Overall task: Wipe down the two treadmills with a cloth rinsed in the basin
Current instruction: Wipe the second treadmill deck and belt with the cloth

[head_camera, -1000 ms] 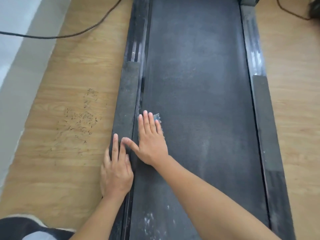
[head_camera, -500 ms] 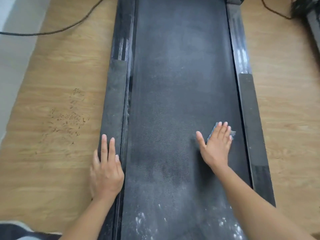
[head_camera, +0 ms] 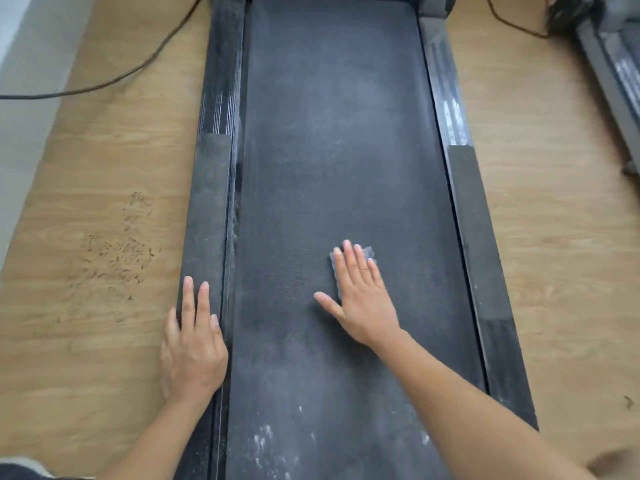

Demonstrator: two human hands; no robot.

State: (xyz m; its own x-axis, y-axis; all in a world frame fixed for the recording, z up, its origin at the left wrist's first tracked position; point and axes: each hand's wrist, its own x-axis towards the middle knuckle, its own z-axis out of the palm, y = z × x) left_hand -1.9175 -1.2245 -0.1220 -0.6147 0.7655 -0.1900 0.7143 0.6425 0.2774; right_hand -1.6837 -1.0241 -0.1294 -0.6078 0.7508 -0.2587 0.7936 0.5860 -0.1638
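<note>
The left hand (head_camera: pixel 194 355) is laid flat, fingers straight and together, on the treadmill's left side rail (head_camera: pixel 209 202), with its outer edge over the wooden floor; nothing is held in it, and it appears to be used as a brace. To its right, the dark, grainy belt (head_camera: pixel 332 133) is seen running up the middle of the view, with pale dust specks (head_camera: pixel 266 441) scattered across its near end. On the belt, right of centre, the right hand (head_camera: pixel 363 299) is spread open and pressed palm-down on a small blue-grey cloth (head_camera: pixel 369 252), of which only an edge is shown past the fingertips and beside the forefinger. The cloth is judged to be light, soft and limp, probably damp, so it is likely to bunch or be left behind on the rough belt unless even pressure is kept through the flat fingers; for lifting, the exposed far edge could be pinched. Further right, the right side rail (head_camera: pixel 467 220) is streaked with whitish dust. At the far right edge, part of a second treadmill (head_camera: pixel 620 74) can be made out. No basin is in view.
</note>
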